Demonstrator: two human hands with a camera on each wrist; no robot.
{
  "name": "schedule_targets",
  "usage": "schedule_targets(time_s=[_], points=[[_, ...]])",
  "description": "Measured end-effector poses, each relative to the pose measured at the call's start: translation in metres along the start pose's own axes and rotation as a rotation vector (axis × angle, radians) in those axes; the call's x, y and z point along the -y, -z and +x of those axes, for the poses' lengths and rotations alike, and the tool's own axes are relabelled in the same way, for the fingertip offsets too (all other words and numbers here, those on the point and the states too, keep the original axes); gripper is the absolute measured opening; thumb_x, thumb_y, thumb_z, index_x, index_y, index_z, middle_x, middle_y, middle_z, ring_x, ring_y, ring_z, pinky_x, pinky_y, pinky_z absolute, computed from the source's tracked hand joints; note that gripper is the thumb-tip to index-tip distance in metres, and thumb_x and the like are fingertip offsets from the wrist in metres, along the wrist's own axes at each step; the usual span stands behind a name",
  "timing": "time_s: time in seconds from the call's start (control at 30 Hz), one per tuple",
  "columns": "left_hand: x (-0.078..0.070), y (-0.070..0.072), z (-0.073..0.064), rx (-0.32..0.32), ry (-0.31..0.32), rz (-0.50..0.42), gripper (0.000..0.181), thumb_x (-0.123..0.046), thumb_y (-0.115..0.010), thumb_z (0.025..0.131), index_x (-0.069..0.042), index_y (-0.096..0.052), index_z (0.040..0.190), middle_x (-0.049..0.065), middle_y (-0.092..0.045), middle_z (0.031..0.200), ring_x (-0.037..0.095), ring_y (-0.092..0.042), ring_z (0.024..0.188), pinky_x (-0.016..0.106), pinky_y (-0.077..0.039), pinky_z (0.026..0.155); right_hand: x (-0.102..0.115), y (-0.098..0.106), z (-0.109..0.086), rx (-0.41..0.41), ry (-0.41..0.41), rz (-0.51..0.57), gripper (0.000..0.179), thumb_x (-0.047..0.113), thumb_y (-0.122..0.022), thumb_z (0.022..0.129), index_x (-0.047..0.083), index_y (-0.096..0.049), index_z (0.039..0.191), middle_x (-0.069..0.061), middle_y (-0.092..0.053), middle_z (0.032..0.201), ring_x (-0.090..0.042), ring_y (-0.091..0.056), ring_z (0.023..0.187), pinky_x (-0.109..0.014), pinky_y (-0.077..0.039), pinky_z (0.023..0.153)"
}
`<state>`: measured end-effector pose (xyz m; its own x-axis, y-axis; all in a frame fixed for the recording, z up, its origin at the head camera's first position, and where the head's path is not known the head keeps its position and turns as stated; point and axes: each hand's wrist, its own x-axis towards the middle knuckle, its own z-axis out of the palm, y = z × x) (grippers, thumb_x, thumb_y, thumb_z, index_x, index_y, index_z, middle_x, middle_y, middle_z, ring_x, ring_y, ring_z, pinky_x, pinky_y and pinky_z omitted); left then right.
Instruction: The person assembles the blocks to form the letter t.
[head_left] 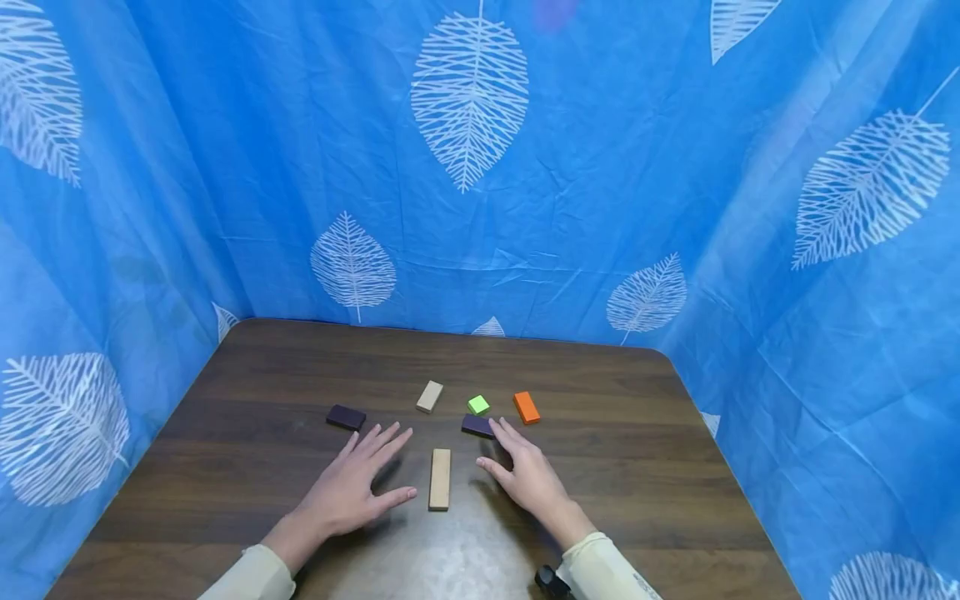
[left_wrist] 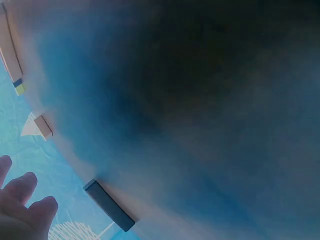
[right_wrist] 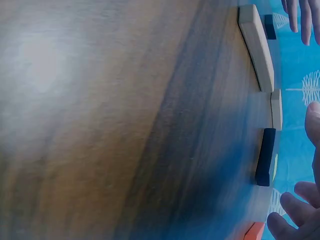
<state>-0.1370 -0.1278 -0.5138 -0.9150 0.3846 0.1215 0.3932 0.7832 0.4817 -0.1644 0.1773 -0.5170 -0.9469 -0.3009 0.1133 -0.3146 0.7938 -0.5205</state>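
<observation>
In the head view my left hand (head_left: 351, 487) hovers over the table with its fingers spread, holding nothing. Just beyond its fingertips lies a dark block (head_left: 346, 417). My right hand (head_left: 531, 475) is also spread, its fingertips overlapping the right end of a second dark block (head_left: 477, 426). Between the hands a long pale wooden block (head_left: 440, 480) lies flat, pointing away from me. Farther back are a short beige block (head_left: 430, 397), a small green block (head_left: 477, 405) and an orange block (head_left: 527, 407). The right wrist view shows the fingers (right_wrist: 299, 210) apart from the dark block (right_wrist: 265, 157).
A brown wood-grain table (head_left: 600, 392) with rounded far corners carries the blocks. Blue curtains (head_left: 570, 167) with white leaf prints hang around its back and sides. A black device (head_left: 552, 581) shows by the right wrist.
</observation>
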Motion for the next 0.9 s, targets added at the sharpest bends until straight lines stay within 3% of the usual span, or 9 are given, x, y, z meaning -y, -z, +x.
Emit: schedule_targets(time_s=[0.23, 0.53, 0.73, 0.9], points=[[0.000, 0.003, 0.003, 0.018, 0.066, -0.078, 0.083, -0.062, -0.066, 0.090, -0.021, -0.038, 0.157, 0.008, -0.035, 0.160, 0.036, -0.028, 0.147, 0.058, -0.016, 0.116, -0.001, -0.004, 0.013, -0.009, -0.048, 0.036, 0.062, 0.042, -0.069, 0.096, 0.011, -0.052, 0.147, -0.017, -0.046, 0.151, -0.037, -0.046, 0.136, -0.054, -0.039, 0.105], [0.000, -0.001, 0.001, -0.002, 0.105, -0.167, 0.081, -0.056, -0.069, 0.090, -0.020, -0.039, 0.156, 0.010, -0.037, 0.159, 0.036, -0.029, 0.146, 0.057, -0.018, 0.116, -0.005, -0.013, 0.027, -0.054, -0.080, 0.104, 0.058, 0.038, -0.073, 0.094, 0.009, -0.058, 0.142, -0.017, -0.054, 0.144, -0.036, -0.049, 0.133, -0.052, -0.039, 0.105], [0.000, 0.001, 0.002, 0.002, 0.166, -0.227, 0.081, -0.057, -0.069, 0.090, -0.024, -0.037, 0.157, 0.009, -0.036, 0.159, 0.037, -0.030, 0.146, 0.066, -0.026, 0.108, -0.006, -0.015, 0.033, -0.067, -0.139, 0.151, 0.058, 0.036, -0.075, 0.092, 0.008, -0.059, 0.140, -0.016, -0.058, 0.139, -0.035, -0.052, 0.130, -0.051, -0.041, 0.104], [0.002, 0.000, 0.002, -0.028, 0.155, -0.255, 0.079, -0.056, -0.069, 0.091, -0.022, -0.039, 0.156, 0.009, -0.039, 0.157, 0.038, -0.035, 0.143, 0.067, -0.032, 0.104, -0.008, -0.021, 0.036, -0.110, -0.168, 0.183, 0.053, 0.031, -0.077, 0.091, 0.006, -0.063, 0.136, -0.018, -0.061, 0.133, -0.036, -0.056, 0.125, -0.052, -0.042, 0.102]])
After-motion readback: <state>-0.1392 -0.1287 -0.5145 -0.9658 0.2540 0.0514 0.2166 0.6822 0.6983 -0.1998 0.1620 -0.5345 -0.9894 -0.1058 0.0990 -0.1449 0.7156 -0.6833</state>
